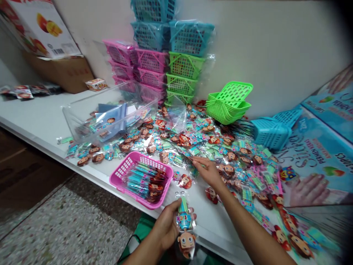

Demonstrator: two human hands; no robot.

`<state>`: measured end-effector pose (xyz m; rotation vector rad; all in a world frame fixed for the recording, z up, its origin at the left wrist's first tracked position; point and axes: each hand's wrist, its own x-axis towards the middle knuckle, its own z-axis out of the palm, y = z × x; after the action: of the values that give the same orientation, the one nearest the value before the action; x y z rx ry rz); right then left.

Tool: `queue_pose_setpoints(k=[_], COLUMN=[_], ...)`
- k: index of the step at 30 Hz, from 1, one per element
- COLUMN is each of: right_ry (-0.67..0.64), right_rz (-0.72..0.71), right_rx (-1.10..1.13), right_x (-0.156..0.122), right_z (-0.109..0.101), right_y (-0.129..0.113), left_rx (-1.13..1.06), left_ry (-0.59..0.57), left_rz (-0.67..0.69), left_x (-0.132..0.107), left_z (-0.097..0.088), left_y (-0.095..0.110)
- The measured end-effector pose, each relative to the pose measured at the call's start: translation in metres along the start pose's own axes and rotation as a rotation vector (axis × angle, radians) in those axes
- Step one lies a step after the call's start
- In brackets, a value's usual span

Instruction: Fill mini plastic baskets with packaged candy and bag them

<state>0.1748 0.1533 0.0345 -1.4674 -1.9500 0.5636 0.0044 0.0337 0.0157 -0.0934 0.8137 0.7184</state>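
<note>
Left hand [165,228] grips a packet [185,230] past the tabletop [41,117] edge, near the basket [117,176]; slack fingers could drop it on the floor [68,228]. Right hand [208,171], fingers apart on the pile [234,147], might snag several

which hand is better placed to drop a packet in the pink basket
Left, probably. The left hand grips a monkey-head packet and sits just past the near corner of the pink basket. The right hand is out over the loose pile, farther away, fingers stretched, gripping nothing.
</note>
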Motion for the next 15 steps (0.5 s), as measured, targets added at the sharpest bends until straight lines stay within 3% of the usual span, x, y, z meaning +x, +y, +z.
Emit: queue_pose_setpoints(k=[2,4,6,8,10,12,14,15], right_ry=[-0.053,-0.264,-0.453,-0.549,-0.61,-0.631,-0.497,-0.356], right_rz=[0.008,-0.038,-0.123,-0.222,-0.313,-0.348,-0.296,-0.234], right_rx=[0.169,0.227,0.111,-0.076,-0.172,-0.131,-0.13,-0.184], right_x=[-0.035,-0.07,-0.1,-0.119,-0.124,-0.112,-0.085,-0.066], right_z=[-0.014,-0.026,-0.034,-0.039,-0.04,-0.036,-0.027,-0.021], right_y=[-0.009,-0.025,-0.044,-0.06,-0.069,-0.068,-0.056,-0.046], left_rx=[-0.041,-0.079,-0.106,-0.094,-0.038,0.015,0.042,0.049], left_ry=[-0.088,-0.162,-0.21,-0.18,-0.075,-0.009,-0.003,-0.001], left_rz=[-0.02,-0.002,0.072,0.131,0.135,0.127,0.141,0.14], left_x=[0.001,0.003,0.005,0.009,0.012,0.015,0.015,0.014], left_z=[0.004,0.008,0.011,0.011,0.008,0.004,0.001,0.0], left_y=[0.002,0.004,0.005,0.003,0.001,-0.001,-0.003,-0.004])
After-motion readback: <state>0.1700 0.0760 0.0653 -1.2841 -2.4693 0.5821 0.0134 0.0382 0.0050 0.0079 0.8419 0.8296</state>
